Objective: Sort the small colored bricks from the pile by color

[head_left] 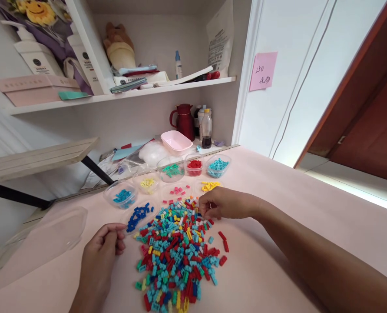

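Observation:
A mixed heap of small toy building bricks (176, 248) in many colours lies on the pink tabletop. My right hand (221, 203) reaches over the heap's far right edge, thumb and fingers pinched together; anything between the fingertips is too small to make out. To the left of the heap rests my left hand (104, 245), fingers curled in, their grip hidden. Close to its fingertips are dark blue bricks (139, 216) on a clear lid or shallow tray. Yellow bricks (210, 186) lie in a clear container just behind my right hand, and pink bricks (177, 190) are grouped beside them.
Clear tubs hold blue (122, 196), pale yellow (147, 183), green (171, 170), red (194, 165) and turquoise bricks (218, 166). A clear lid (61, 228) lies at left. Behind stand a pink tub (176, 141), a red jug (184, 122) and a bottle (206, 129).

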Available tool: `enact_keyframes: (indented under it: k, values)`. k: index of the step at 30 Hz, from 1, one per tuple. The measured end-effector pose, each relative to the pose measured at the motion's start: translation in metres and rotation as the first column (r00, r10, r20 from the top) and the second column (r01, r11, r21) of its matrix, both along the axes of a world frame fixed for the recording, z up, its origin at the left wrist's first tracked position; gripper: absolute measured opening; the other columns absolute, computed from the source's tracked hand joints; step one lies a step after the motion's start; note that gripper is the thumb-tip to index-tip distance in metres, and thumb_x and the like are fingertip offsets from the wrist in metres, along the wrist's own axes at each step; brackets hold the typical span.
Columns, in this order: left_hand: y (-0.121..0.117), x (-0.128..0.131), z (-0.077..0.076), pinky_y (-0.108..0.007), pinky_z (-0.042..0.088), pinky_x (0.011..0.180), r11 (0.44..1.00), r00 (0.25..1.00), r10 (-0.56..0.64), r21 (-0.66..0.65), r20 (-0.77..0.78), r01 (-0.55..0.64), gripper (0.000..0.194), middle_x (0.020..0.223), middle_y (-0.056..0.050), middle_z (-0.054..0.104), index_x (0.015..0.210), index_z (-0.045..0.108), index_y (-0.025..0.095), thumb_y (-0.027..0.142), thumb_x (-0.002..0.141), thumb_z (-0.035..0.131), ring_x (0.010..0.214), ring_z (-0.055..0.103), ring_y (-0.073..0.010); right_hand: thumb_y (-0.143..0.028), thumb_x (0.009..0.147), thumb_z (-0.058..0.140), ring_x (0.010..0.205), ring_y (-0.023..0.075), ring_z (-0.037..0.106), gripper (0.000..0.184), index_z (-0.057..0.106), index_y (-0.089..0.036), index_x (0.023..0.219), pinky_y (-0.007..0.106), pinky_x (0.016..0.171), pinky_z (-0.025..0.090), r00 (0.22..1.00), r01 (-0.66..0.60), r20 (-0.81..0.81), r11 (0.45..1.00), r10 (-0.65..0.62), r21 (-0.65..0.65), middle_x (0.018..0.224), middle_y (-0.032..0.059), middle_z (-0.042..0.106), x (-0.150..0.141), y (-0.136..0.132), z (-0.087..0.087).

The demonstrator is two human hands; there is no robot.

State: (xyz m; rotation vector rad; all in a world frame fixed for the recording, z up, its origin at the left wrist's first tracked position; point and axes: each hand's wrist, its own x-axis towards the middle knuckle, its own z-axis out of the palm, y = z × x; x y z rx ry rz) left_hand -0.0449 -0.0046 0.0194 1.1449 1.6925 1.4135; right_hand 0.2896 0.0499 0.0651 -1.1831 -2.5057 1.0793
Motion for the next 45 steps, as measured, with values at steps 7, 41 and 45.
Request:
enact_keyframes:
  k: [7,41,45]
  values:
    - [0.002,0.0,-0.001,-0.024,0.04,0.05,1.0,1.0,-0.005,0.004,-0.008,0.005,0.024,0.064,0.002,0.057,0.08,0.064,0.019,0.035,0.065,0.058,0.053,0.05,-0.0105,-0.021,0.071,0.066,0.074,0.0133,0.057,0.017,0.064,-0.022,0.087,0.022,0.059,0.037,0.988,-0.063,0.139,0.998,0.061,0.011,0.085,-0.0015,0.066,0.013,0.004,-0.007]
    - [0.004,-0.005,-0.008,-0.023,0.039,0.052,0.997,0.996,-0.069,-0.049,-0.058,0.067,0.022,0.067,0.004,0.057,0.085,0.061,0.02,0.034,0.07,0.052,0.055,0.049,-0.0102,-0.029,0.069,0.064,0.066,0.0123,0.047,0.013,0.055,-0.022,0.074,0.024,0.056,0.026,0.973,-0.052,0.23,0.987,0.016,0.152,0.073,-0.0026,0.059,-0.009,-0.007,-0.007]
    - [0.003,-0.004,-0.006,-0.023,0.038,0.052,0.996,0.996,-0.077,-0.049,-0.054,0.074,0.025,0.068,0.004,0.056,0.087,0.061,0.02,0.037,0.07,0.053,0.055,0.049,-0.0107,-0.028,0.07,0.064,0.066,0.0118,0.048,0.012,0.054,-0.022,0.074,0.024,0.056,0.026,0.974,-0.062,0.226,0.987,0.026,0.151,0.073,-0.0029,0.059,-0.009,-0.007,-0.007]
